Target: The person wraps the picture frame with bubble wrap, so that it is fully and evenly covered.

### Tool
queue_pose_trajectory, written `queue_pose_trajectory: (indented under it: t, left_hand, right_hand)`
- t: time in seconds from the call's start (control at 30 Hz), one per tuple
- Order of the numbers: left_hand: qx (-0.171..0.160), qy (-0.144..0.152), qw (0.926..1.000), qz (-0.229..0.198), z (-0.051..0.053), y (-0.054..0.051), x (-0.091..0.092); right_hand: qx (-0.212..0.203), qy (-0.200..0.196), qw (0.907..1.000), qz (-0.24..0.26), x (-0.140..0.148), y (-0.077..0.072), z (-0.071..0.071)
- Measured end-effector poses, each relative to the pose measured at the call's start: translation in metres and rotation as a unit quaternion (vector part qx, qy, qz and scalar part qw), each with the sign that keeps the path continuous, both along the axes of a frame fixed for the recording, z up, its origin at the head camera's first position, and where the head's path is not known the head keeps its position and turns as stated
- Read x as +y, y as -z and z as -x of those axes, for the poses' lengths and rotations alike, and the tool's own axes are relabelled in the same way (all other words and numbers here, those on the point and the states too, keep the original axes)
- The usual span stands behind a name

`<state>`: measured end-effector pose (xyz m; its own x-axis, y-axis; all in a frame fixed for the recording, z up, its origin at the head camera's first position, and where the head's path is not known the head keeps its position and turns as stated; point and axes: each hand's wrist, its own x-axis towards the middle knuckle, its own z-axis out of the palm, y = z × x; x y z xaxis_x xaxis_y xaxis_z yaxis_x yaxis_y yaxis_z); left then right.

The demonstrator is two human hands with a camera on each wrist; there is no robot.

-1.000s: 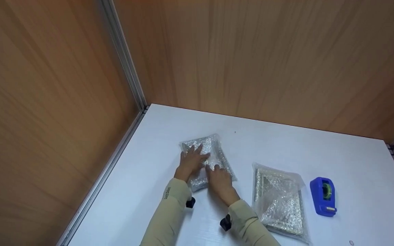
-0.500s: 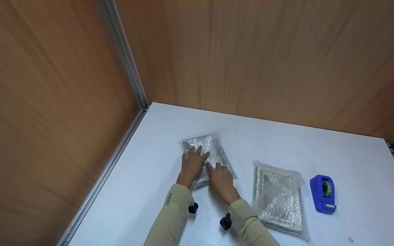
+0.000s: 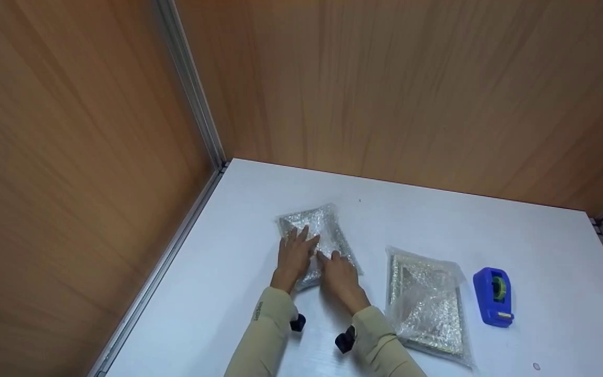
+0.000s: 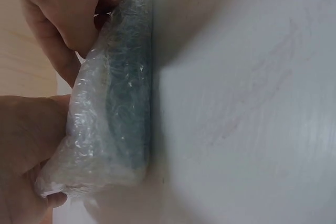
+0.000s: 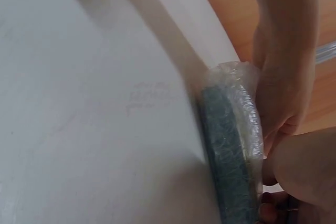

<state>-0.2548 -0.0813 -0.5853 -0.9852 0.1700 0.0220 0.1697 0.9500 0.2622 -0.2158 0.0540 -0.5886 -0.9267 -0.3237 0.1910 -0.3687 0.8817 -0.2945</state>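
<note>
A picture frame in bubble wrap [image 3: 327,222] lies flat on the white table, left of centre in the head view. My left hand [image 3: 294,257] rests on its left part with fingers spread. Close beside it my right hand [image 3: 339,273] touches the wrap near the middle, its index finger pointing inward and the other fingers bent. In the left wrist view the clear wrap [image 4: 89,124] bulges between both hands over a dark flat side. The right wrist view shows the bent fingertips [image 5: 268,211] by the package edge; whether they pinch the wrap is hidden.
A second bubble-wrapped frame [image 3: 432,309], with a gold patterned border, lies to the right. Beyond it stands a blue tape dispenser [image 3: 493,297] with a roll of tape. Wood-grain panels [image 3: 385,94] wall the table [image 3: 259,183] at the back and sides.
My left hand has slid slightly toward me on the wrap, its fingers still spread. The right hand stays at nearly the same spot. The packages and dispenser lie as before.
</note>
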Motion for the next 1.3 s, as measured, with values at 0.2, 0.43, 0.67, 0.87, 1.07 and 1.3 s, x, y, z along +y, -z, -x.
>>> queue_pose_trajectory:
  t: [0.2, 0.43, 0.67, 0.87, 1.07, 1.3]
  left_hand:
    - [-0.01, 0.006, 0.9999, -0.011, 0.0, -0.001, 0.0]
    - [-0.024, 0.015, 0.9996, -0.004, 0.0, -0.003, -0.001]
    - [-0.017, 0.027, 0.9993, -0.019, 0.0, -0.003, -0.003]
    - [-0.013, 0.02, 0.9996, -0.016, 0.002, -0.001, -0.004]
    - [0.008, 0.018, 0.9995, -0.023, 0.002, -0.001, -0.003]
    - [0.017, 0.011, 0.9991, -0.036, 0.002, -0.004, -0.003]
  right_hand:
    - [-0.038, 0.009, 0.9992, 0.013, 0.001, -0.006, -0.002]
    - [-0.049, 0.009, 0.9986, 0.019, 0.001, -0.005, -0.004]
    - [-0.048, 0.007, 0.9986, 0.021, 0.0, -0.005, -0.006]
    - [-0.05, 0.01, 0.9971, 0.055, 0.001, -0.003, -0.006]
    - [-0.052, 0.01, 0.9941, 0.094, 0.006, -0.004, -0.009]
    - [-0.063, 0.025, 0.9914, 0.112, 0.009, -0.006, -0.011]
